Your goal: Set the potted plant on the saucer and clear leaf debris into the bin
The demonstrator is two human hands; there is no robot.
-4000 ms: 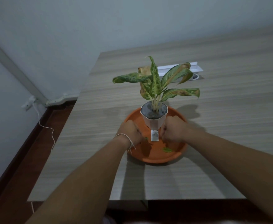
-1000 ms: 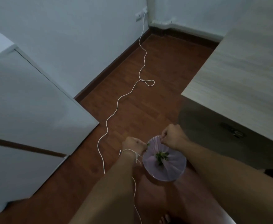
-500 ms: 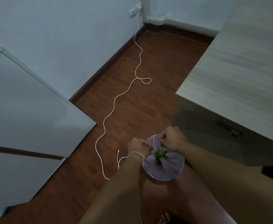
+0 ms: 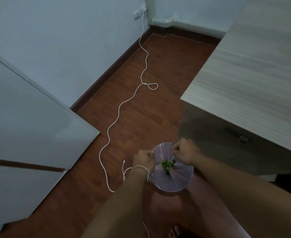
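Note:
A small round bin [image 4: 181, 188] with a pale purple liner stands on the floor beside the table. Green leaf debris [image 4: 168, 164] lies in a clump at its bottom. My left hand [image 4: 144, 160] is over the bin's left rim with its fingers curled shut. My right hand [image 4: 184, 151] hovers over the far rim, fingertips pinched together. I see no leaf in either hand. The potted plant and the saucer are out of view.
The wood-grain table [image 4: 253, 74] fills the right side, with a drawer lock [image 4: 242, 139] under its edge. A white cable [image 4: 119, 112] snakes across the wooden floor from a wall socket. A white cabinet [image 4: 29, 126] stands at the left. My foot [image 4: 174, 231] shows at the bottom.
Four seconds ago both hands gripped the pot on the orange saucer on the table. Since one second ago the hands have stayed over the bin, with the view shifting slightly.

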